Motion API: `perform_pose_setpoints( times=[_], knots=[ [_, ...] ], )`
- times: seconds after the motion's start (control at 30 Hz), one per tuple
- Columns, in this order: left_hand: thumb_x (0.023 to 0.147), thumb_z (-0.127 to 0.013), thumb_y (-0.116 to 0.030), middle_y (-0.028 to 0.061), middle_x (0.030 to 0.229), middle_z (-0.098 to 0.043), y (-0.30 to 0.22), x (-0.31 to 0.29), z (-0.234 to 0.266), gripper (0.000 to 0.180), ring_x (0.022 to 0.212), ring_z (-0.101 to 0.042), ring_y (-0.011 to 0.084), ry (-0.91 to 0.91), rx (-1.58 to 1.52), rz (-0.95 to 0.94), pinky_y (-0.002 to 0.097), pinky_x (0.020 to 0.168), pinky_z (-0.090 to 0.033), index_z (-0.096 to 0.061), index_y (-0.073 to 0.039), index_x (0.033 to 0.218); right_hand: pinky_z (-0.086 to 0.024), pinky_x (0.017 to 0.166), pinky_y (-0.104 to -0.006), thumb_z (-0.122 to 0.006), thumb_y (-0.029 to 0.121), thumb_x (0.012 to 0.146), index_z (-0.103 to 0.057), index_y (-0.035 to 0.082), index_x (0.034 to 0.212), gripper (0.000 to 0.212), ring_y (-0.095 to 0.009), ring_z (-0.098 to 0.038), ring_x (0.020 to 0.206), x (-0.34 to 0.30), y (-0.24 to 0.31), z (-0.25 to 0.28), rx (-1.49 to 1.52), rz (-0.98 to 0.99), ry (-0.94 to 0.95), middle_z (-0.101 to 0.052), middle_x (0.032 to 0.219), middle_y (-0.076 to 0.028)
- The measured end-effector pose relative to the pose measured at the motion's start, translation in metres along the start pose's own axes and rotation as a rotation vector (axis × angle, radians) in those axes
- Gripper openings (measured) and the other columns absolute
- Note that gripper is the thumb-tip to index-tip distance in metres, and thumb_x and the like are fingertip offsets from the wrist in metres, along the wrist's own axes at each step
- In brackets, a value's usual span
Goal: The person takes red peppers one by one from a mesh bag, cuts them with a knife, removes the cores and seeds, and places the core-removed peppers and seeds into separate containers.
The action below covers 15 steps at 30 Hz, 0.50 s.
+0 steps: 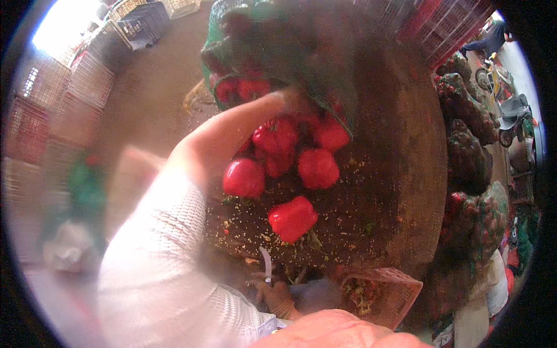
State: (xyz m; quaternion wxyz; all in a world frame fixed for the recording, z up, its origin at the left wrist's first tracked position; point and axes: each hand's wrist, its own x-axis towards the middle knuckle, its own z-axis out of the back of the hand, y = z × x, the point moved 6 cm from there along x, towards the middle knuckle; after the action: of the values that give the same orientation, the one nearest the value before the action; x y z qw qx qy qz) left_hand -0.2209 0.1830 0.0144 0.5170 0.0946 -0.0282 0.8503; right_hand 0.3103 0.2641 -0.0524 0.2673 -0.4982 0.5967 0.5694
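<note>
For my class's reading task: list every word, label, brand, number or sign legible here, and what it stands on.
None can be read.
Peppers: no labels show.
Knife: too small to make out any mark.
Crates at the left: too blurred to tell.
Mesh bag: hazy, no readable tag.

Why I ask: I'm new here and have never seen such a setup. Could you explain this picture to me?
There is no machine here, only a person's two bare hands. The picture looks down from a wide fisheye camera on that person's head, so straight edges bend toward the rim. The left hand, beyond a white sleeve, reaches in at the mouth of a green net bag; whether it grips anything is hidden. The right hand, low in the picture, holds a small knife. Red peppers lie on the dark ground among pale scattered bits.
</note>
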Motion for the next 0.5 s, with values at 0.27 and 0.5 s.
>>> perform_pose_setpoints(
  times=[0.27, 0.5],
  knots=[
    [0.100, -0.043, -0.041, 0.0102, 0.137, -0.060, 0.045, -0.062, 0.054, 0.046, 0.126, -0.055, 0.0312, 0.314, 0.176, 0.876, 0.0429, 0.103, -0.043, -0.059, -0.015, 0.135, -0.049, 0.060, -0.0340, -0.068, 0.034, 0.088, -0.074, 0.007, 0.099, 0.030, -0.018, -0.063, 0.063, 0.002, 0.006, 0.001, 0.029, 0.024, -0.006, -0.069, 0.073, -0.008],
    [0.099, -0.045, -0.042, 0.0111, 0.141, -0.055, 0.143, -0.094, 0.104, 0.050, 0.129, -0.051, 0.0306, 0.298, 0.178, 0.850, 0.0434, 0.107, -0.038, -0.056, -0.011, 0.138, -0.049, 0.061, -0.0342, -0.068, 0.034, 0.088, -0.075, 0.007, 0.097, 0.029, -0.018, -0.063, 0.063, 0.003, -0.001, 0.002, 0.078, 0.001, -0.079, -0.070, 0.074, -0.008]
  ],
)
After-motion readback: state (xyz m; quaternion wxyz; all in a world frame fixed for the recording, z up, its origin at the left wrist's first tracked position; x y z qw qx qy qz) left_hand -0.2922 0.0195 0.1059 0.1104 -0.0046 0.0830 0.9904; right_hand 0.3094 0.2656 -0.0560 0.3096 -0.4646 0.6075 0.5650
